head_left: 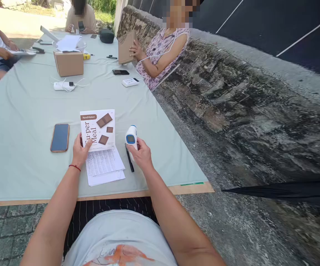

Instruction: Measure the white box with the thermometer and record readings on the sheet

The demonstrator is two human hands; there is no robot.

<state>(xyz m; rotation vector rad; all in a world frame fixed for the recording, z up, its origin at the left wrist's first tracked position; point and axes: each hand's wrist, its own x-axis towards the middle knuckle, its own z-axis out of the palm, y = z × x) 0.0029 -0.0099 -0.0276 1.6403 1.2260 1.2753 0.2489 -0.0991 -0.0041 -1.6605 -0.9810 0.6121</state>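
My left hand is closed on the left side of a white box printed with brown chocolate squares and the word "NutriMotion". The box stands upright over some printed sheets on the table. In my right hand is a white and blue infrared thermometer, gripped by its handle with its small screen facing me. A black pen lies just left of that hand. Left of the box rests a smartphone in a brown case, untouched.
Further up the cloth-covered table are a white device with a cable, a brown carton with papers on top, a black phone and a white gadget. A person on the right holds a cardboard box. Two others sit farther off.
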